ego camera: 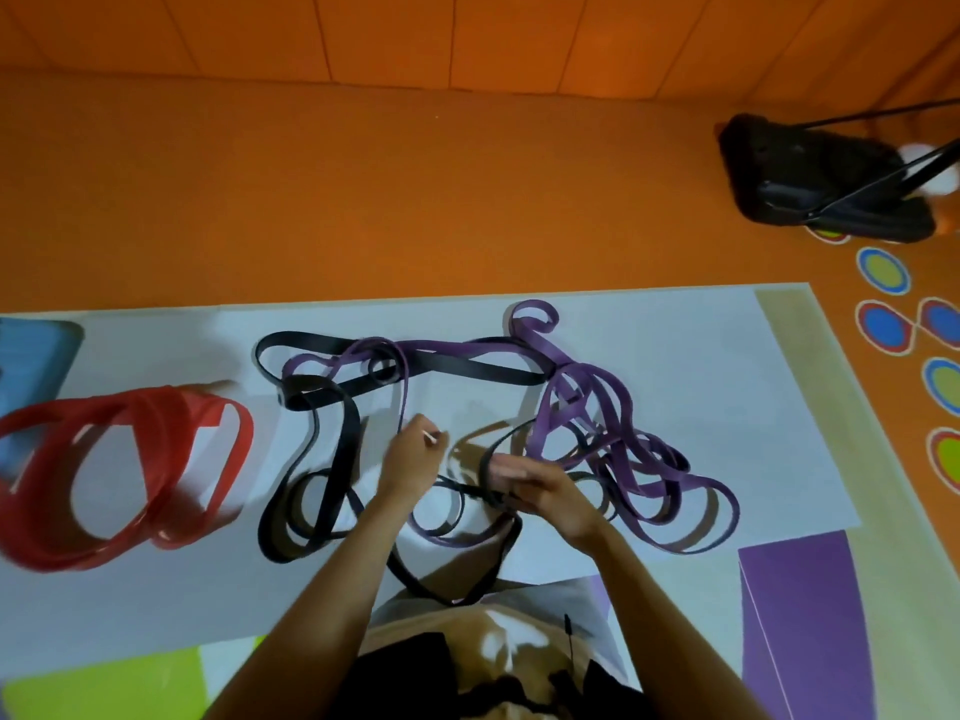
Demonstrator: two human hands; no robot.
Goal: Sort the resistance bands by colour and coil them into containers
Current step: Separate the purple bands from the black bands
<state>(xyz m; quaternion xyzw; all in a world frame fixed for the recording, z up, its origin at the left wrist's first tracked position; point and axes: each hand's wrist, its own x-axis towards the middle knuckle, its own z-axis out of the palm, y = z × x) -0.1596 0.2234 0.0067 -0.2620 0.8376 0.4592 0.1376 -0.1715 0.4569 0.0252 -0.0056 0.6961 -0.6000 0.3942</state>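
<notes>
Left: band pile [156, 413] on sheet [675, 356]
Centre: tangled bands [467, 350] on sheet, right of pile
Far right: bag [810, 168] on floor [363, 200], behind sheet

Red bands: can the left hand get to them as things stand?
Probably yes. The red bands lie in the open to the left hand's left; only flat black band loops lie between, nothing over them.

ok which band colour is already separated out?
The red bands, piled alone at the left; black bands and purple bands overlap in one tangle.
</notes>
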